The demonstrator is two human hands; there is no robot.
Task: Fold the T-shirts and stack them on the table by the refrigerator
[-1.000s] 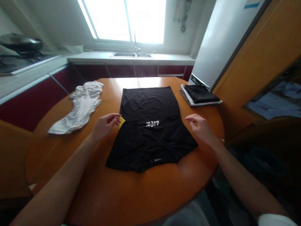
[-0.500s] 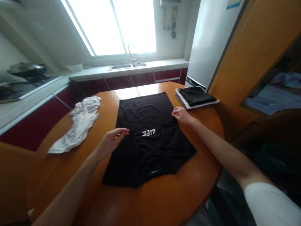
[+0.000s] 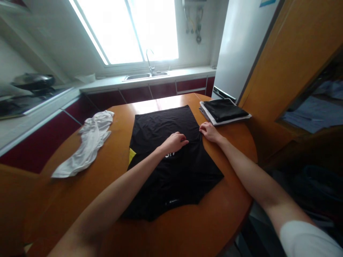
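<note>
A black T-shirt (image 3: 160,123) lies spread on the wooden table, its neck opening toward me. White lettering (image 3: 170,155) on its middle is partly covered by my left forearm. My left hand (image 3: 175,142) is over the middle of the shirt, fingers curved and thumb a little apart, with nothing seen in it. At the shirt's right edge, my right hand (image 3: 209,132) has its fingertips closed on the fabric. A small yellow patch (image 3: 132,155) shows at the left edge of the shirt.
Folded clothes with a black one on top (image 3: 225,109) are stacked at the table's (image 3: 227,207) far right. A crumpled white garment (image 3: 92,139) lies on the left. Beyond are a counter with a sink (image 3: 138,76) and a fridge (image 3: 233,50).
My left hand has crossed from the shirt's left edge to its middle. A yellow patch now shows at that left edge. My right hand has shifted slightly right.
</note>
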